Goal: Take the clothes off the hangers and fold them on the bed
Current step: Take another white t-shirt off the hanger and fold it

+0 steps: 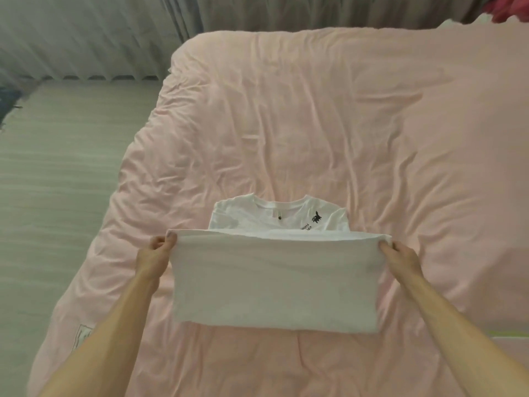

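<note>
Both hands, left hand and right hand, pinch the white cotton T-shirt's folded edge above the wrinkled pink bed cover.

A single wide-angle view from the person's head looks forward and down across the bed, close enough that both forearms enter from 6 o'clock. The curtains run along 12 o'clock, and the floor lies toward 9 o'clock.
</note>
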`<state>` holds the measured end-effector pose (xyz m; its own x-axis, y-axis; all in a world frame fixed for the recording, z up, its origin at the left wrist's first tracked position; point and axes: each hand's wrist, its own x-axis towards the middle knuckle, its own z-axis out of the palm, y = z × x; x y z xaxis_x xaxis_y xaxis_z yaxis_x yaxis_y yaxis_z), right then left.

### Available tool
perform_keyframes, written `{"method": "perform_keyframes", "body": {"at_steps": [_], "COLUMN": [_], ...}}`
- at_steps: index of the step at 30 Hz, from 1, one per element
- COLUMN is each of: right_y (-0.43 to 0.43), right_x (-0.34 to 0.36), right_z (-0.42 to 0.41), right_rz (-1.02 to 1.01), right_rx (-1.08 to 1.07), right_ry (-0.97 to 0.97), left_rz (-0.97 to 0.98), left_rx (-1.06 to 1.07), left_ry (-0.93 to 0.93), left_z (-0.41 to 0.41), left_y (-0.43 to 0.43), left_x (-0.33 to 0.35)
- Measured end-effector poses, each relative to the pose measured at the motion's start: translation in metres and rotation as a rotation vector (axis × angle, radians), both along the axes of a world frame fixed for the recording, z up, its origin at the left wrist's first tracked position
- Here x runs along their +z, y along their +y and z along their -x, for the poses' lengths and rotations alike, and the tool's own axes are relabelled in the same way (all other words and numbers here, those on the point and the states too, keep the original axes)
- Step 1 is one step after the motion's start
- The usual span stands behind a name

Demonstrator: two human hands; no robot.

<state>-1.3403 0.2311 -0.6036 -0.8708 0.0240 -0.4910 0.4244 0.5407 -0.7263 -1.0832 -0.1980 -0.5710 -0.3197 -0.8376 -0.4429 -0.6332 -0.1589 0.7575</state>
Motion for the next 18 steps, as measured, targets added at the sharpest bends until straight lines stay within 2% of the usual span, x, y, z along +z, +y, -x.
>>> {"method": "perform_keyframes", "body": {"at_steps": [7,13,18], "right_y": [-0.048,-0.065,-0.073], "right_x": [-0.054,-0.108,-0.126], "right_z": [0.054,0.081,0.098], "right_rz": [-0.104,-0.209,-0.302], "right_rx": [0.002,-0.095,-0.088], "right_ry": [0.128,0.138,0.167], "left_rz": [0.199,0.229,0.277], "left_rx": [0.076,0.067,0.023], "left_ry": [-0.016,-0.064,-0.141], "left_z": [0.068,0.116,0.138], "left_y": [-0.028,-0.055,-0.07], "left_x": [-0.053,-0.119,-0.147]}}
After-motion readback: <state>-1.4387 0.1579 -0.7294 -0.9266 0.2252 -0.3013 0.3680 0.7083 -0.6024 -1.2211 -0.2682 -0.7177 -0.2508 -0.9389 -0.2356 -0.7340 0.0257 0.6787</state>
